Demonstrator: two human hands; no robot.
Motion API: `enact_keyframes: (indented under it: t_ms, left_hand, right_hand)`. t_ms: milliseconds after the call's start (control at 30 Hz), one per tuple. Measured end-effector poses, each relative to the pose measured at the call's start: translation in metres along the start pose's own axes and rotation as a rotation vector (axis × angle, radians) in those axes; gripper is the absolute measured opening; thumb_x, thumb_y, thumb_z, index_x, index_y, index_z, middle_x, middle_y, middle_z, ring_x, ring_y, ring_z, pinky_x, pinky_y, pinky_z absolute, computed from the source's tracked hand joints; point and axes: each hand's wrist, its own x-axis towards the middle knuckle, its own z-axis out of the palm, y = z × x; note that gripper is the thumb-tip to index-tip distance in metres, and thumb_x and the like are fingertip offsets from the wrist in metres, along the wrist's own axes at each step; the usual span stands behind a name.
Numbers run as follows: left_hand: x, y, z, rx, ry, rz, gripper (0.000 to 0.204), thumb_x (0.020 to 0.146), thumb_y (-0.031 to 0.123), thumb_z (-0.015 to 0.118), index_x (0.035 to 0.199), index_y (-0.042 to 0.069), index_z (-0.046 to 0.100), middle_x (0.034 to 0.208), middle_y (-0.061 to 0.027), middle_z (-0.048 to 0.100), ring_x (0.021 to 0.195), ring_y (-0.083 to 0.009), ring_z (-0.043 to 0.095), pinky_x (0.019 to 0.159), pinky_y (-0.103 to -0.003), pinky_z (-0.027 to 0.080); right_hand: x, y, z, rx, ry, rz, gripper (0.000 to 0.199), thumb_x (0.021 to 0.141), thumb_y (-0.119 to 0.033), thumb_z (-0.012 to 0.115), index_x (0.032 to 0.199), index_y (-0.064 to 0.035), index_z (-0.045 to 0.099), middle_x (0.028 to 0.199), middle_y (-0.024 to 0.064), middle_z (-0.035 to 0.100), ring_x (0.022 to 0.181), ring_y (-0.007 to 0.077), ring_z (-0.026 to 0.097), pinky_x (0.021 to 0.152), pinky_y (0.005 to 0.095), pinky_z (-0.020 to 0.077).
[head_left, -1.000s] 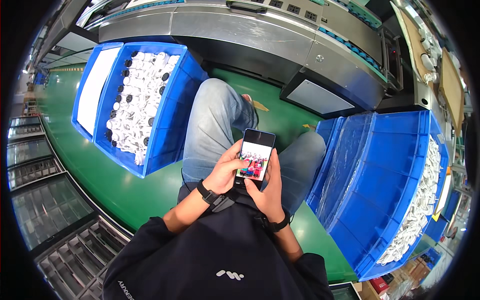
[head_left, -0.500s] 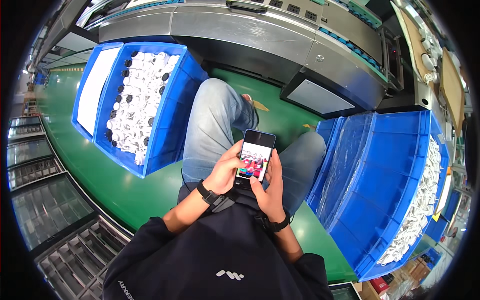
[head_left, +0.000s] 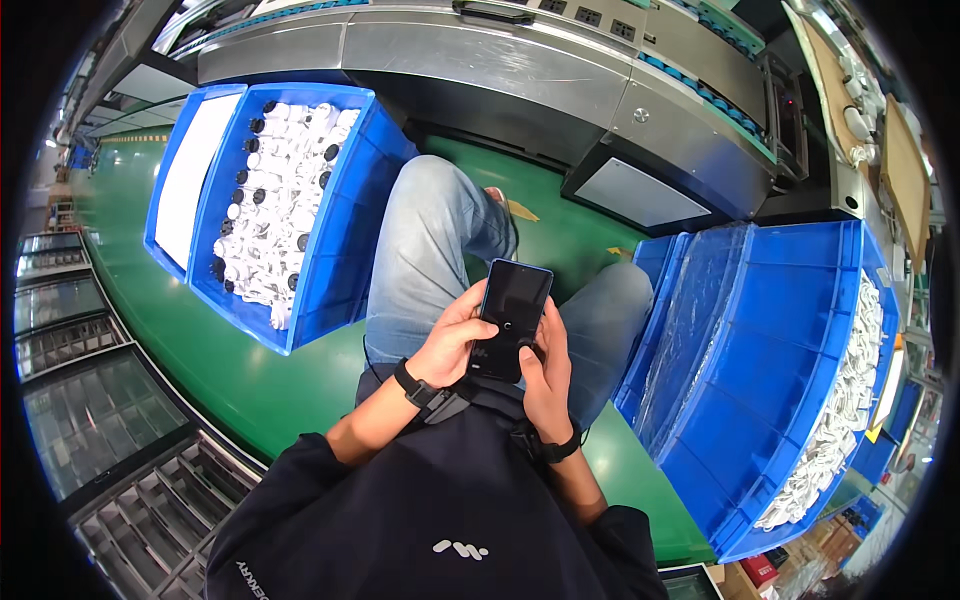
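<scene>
I sit with my knees in light blue jeans [head_left: 430, 250] over a green floor. Both hands hold a dark smartphone [head_left: 508, 318] above my lap. My left hand [head_left: 452, 340] grips its left edge, with a black band on the wrist. My right hand [head_left: 545, 375] cups the lower right corner, thumb on the screen's bottom. The phone's screen is dark.
A blue crate [head_left: 345, 255] full of white and black parts stands at my left, with another blue crate [head_left: 165, 190] behind it. Stacked blue crates [head_left: 790, 400] with white parts stand at my right. A grey metal machine [head_left: 520, 60] runs across ahead. Grey racks [head_left: 90, 400] lie lower left.
The phone's screen showed a bright, colourful picture before; now it is dark. My hands and legs have kept their places.
</scene>
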Motion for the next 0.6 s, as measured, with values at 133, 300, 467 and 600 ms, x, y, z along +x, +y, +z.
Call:
enact_keyframes:
  t_ms: [133, 300, 467, 600]
  left_hand:
    - [-0.0002, 0.0001, -0.002, 0.031, -0.023, -0.006, 0.066, 0.088, -0.001, 0.058, 0.152, 0.004, 0.043, 0.135, -0.0088, 0.064, 0.122, -0.0186, 0.064, 0.106, -0.035, 0.049]
    - [0.0001, 0.0001, -0.0008, 0.043, -0.023, -0.012, 0.063, 0.088, -0.002, 0.057, 0.15, 0.004, 0.045, 0.134, -0.0073, 0.065, 0.121, -0.0166, 0.064, 0.105, -0.033, 0.049]
    - [0.0027, 0.0011, -0.0025, -0.02, -0.034, -0.01, 0.067, 0.086, 0.001, 0.054, 0.151, 0.0, 0.04, 0.136, -0.0168, 0.063, 0.121, -0.0277, 0.066, 0.106, -0.04, 0.051]
    - [0.003, 0.0014, -0.0025, -0.027, -0.042, -0.031, 0.07, 0.084, 0.002, 0.053, 0.152, 0.0, 0.037, 0.137, -0.0186, 0.062, 0.12, -0.029, 0.066, 0.106, -0.042, 0.052]
  right_hand:
    - [0.0012, -0.0023, 0.0009, 0.009, 0.0, 0.012, 0.068, 0.098, -0.002, 0.052, 0.161, 0.0015, 0.027, 0.153, 0.0135, 0.049, 0.132, 0.0217, 0.054, 0.11, 0.0344, 0.0414]
    - [0.0013, -0.0006, -0.001, 0.013, -0.01, 0.008, 0.068, 0.097, -0.001, 0.052, 0.161, 0.0012, 0.028, 0.152, 0.0135, 0.05, 0.132, 0.0213, 0.054, 0.109, 0.0341, 0.0418]
    - [0.0046, 0.0002, 0.0002, -0.041, 0.009, -0.003, 0.07, 0.096, 0.0, 0.054, 0.161, 0.0011, 0.028, 0.151, 0.0136, 0.051, 0.131, 0.021, 0.055, 0.109, 0.0337, 0.0425]
    - [0.0037, -0.0053, 0.0033, -0.01, 0.007, 0.026, 0.073, 0.094, 0.002, 0.056, 0.161, 0.0014, 0.028, 0.148, 0.0141, 0.053, 0.131, 0.0214, 0.055, 0.108, 0.0336, 0.0436]
